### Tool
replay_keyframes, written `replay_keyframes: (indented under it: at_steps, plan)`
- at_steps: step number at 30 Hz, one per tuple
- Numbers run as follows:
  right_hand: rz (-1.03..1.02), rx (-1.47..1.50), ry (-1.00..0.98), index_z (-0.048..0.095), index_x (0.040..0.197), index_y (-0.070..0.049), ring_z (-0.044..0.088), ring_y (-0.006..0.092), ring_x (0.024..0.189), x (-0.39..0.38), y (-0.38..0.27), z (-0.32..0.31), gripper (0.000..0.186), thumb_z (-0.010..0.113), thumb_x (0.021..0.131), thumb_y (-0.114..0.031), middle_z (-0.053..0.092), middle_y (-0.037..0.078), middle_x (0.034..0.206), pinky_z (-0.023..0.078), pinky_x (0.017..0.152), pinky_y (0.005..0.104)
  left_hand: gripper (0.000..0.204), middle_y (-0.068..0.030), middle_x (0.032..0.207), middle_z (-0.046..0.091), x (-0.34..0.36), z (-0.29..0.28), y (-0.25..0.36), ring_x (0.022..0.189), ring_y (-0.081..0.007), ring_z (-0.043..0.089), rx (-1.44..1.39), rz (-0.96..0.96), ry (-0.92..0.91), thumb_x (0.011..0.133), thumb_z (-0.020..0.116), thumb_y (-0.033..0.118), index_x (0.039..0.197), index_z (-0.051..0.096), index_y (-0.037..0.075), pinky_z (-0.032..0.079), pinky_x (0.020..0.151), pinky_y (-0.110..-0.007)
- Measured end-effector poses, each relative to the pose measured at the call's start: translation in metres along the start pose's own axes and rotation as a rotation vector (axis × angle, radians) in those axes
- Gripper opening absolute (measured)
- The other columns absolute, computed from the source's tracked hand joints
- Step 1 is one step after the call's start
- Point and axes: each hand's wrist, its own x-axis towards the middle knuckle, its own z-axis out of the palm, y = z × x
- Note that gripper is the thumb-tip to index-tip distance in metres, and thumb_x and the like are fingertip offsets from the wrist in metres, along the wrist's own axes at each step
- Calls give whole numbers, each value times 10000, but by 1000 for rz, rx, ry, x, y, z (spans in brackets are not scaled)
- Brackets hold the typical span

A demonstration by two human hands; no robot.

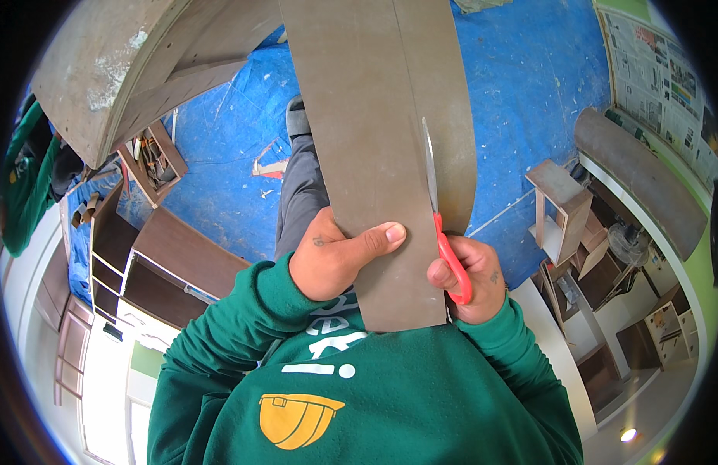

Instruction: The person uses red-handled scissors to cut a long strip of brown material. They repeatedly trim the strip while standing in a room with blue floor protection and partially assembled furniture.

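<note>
A long brown flexible sheet [367, 116], which looks like laminate or veneer, stretches from my chest up past the top of the view. My left hand [328, 260] grips its left side, thumb flat on top and fingers hidden underneath. In my right hand [479, 279] is a pair of scissors with red handles [454, 267], held at the sheet's right part. One blade lies over the surface, pointing away from me; the other is hidden. From the near edge a cut runs up to the scissors, and a thin dark line continues beyond the blade tip.
Blue tarp [529, 93] covers the floor. A wooden tool tray [159, 164] and brown cabinet pieces [192, 252] are at left, below a large curved panel [103, 77]. Another person's green sleeve [29, 178] shows far left. Small wooden frames [560, 205] and a curved sheet [646, 182] are at right.
</note>
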Motion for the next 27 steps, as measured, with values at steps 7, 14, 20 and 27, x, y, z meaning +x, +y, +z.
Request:
replay_keyframes:
  at_steps: [7,14,20,27]
  plan:
    - [-45,11,2,617,809,-6,456,66,632,5,2,0,450,767,792,-430,535,-20,669,377,559,242,375,-119,1079,634,-1,2,6,945,-201,622,-28,-25,-31,900,614,122,1236,515,-12,503,820,-331]
    - [-47,-18,-9,609,798,-10,444,64,623,5,-2,-1,463,764,790,-446,523,-22,657,369,550,242,304,-116,1044,652,-1,2,5,913,-181,634,-11,22,-42,942,568,145,1190,566,-31,513,798,-311]
    - [-44,21,-4,601,782,-15,439,62,621,4,3,0,445,763,797,-430,518,-24,652,368,547,239,365,-114,1082,633,0,1,5,954,-188,612,-27,-34,-30,898,602,106,1233,520,-11,494,830,-328]
    - [-37,12,-43,592,778,-22,441,61,619,8,-2,-2,455,769,788,-442,525,-22,658,372,548,237,300,-104,1033,650,-2,1,2,910,-164,624,0,-5,-21,937,580,144,1180,565,-32,507,790,-305]
